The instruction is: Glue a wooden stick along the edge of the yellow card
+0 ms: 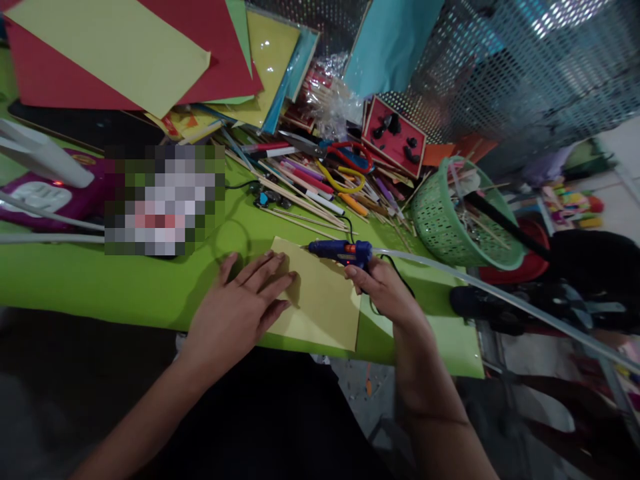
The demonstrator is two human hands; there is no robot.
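A sheet of yellow paper (pixel 327 300) lies on the green tabletop in front of me. My left hand (pixel 245 297) rests on its left side, palm down with the fingers spread. My right hand (pixel 383 287) is wrapped round the handle of a blue glue gun (pixel 337 251), held above the paper's far edge. Its nozzle points left, close to the paper's top left corner; I cannot tell whether it touches. A small red light glows on the gun, and a long clear glue stick (pixel 450 268) sticks out of its back.
Scissors (pixel 345 157), pens and wooden sticks (pixel 300 200) are heaped behind the paper. A green basket (pixel 425 207) stands to the right. Far left is a purple power strip (pixel 40 200) with plugs. Coloured sheets (pixel 130 53) pile at the back. A dark cord trails near the gun.
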